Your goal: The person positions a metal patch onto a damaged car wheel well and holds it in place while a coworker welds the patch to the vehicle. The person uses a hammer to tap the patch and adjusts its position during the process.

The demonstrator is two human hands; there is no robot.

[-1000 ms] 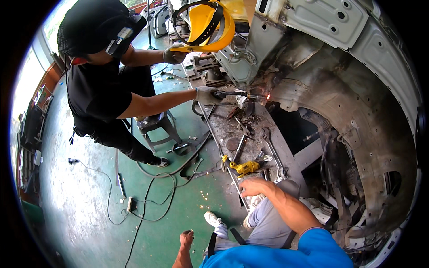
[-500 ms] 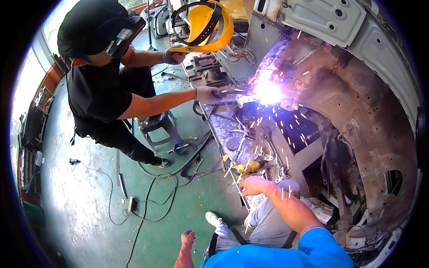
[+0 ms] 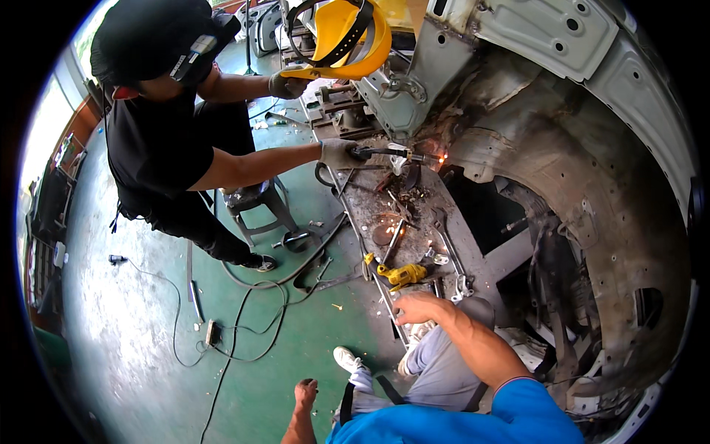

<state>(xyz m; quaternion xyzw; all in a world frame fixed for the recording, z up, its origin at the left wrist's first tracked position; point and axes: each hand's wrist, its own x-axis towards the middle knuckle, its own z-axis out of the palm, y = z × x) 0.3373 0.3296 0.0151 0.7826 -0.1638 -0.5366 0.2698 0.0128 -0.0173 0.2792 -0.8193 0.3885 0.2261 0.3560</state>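
Observation:
My left hand (image 3: 305, 392) hangs low over the green floor, its fingers curled in with nothing visible in them. My right forearm lies across my raised knee (image 3: 473, 311). From there my right hand (image 3: 416, 307) droops with loosely bent fingers, empty, just below a yellow power tool (image 3: 403, 276). A co-worker's gloved hand (image 3: 340, 153) grips a welding torch (image 3: 384, 152), its tip at a small glowing spot on a rusty, grey car body panel (image 3: 547, 159). The co-worker's other glove (image 3: 288, 85) holds up a yellow face shield (image 3: 373, 44).
Wrenches (image 3: 446, 240) and debris lie on the metal bench (image 3: 473, 248) between me and the co-worker. Cables (image 3: 277, 325) loop over the floor, with a stool (image 3: 259, 207) beside the co-worker. The car body curves round on the right.
The bright welding arc and spray of sparks have died down to a small red glow and a few embers. My hands have barely moved; the co-worker still holds torch and shield.

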